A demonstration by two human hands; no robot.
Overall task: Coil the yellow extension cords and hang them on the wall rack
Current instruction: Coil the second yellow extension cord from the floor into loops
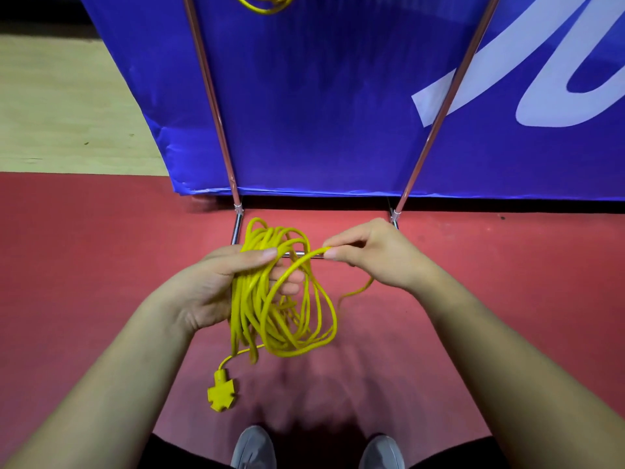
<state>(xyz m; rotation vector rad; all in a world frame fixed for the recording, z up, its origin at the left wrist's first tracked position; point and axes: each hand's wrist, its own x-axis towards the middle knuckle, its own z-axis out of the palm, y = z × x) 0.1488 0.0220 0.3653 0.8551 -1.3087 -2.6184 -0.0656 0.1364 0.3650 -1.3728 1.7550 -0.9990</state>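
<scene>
The left hand [216,286] grasps a bundle of looped yellow rubber extension cord [270,299]; the right hand [372,255] pinches 1 loose strand above the red floor [84,248].

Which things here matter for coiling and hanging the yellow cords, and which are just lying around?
Job: yellow cord coil, gripped by left hand; loose strand, pinched by right hand; socket end; second yellow cord at top; metal rack poles.
Lying about: blue banner; grey shoes.
</scene>
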